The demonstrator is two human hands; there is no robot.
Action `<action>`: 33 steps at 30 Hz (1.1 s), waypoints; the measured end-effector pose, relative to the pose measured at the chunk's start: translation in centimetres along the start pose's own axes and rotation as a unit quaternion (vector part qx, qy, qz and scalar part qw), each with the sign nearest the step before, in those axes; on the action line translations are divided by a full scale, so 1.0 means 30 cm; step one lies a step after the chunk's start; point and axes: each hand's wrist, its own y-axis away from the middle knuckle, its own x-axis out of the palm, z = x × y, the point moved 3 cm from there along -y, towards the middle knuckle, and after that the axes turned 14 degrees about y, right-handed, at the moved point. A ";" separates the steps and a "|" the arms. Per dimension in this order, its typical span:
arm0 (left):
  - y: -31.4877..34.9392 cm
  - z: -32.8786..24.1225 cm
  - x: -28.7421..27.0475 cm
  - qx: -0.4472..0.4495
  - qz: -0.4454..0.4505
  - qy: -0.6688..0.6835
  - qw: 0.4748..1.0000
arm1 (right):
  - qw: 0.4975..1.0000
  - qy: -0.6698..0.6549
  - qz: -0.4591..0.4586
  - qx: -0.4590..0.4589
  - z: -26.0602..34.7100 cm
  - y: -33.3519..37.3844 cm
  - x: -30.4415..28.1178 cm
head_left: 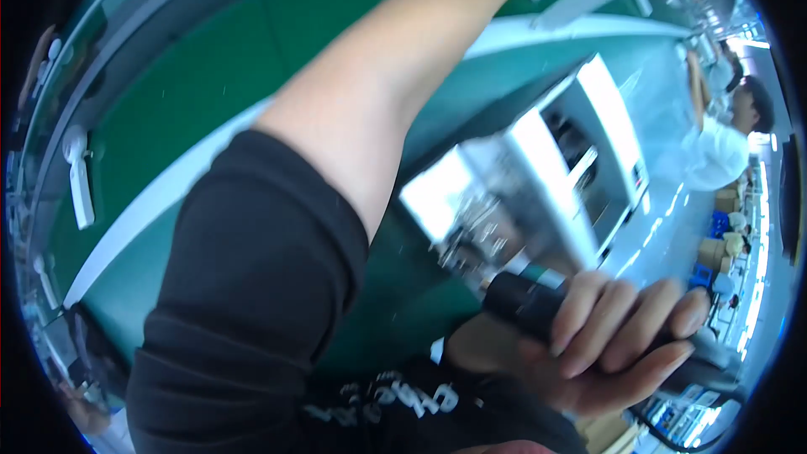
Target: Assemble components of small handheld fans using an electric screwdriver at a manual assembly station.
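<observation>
Blk lettered tee [252, 244] — R fingers [611, 324] grip tool [523, 299]

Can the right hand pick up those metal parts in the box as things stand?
Probably not: the right hand has its fingers wrapped around a black tool. The metal parts look uncovered, though blurred, so the black tool seems the main obstacle.

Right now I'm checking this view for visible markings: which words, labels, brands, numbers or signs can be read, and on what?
Black shirt: white lettering, tilted; not copied out here.
Black tool in the right hand: no readable marking.
Elsewhere: nothing I can read.
</observation>
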 end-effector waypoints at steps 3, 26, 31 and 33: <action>-0.048 -0.010 0.182 0.004 -0.088 0.021 0.996 | 0.998 0.023 -0.028 -0.046 -0.015 0.035 -0.038; -0.287 0.162 0.141 0.012 0.118 0.412 0.903 | 0.999 -0.033 -0.028 0.006 -0.098 -0.016 -0.156; 0.099 0.231 -0.233 -0.101 0.237 0.525 0.811 | 0.993 -0.087 -0.078 0.026 -0.100 -0.030 -0.169; 0.236 0.295 -0.344 -0.090 0.249 0.546 0.795 | 0.987 -0.160 0.003 -0.025 -0.113 -0.046 -0.174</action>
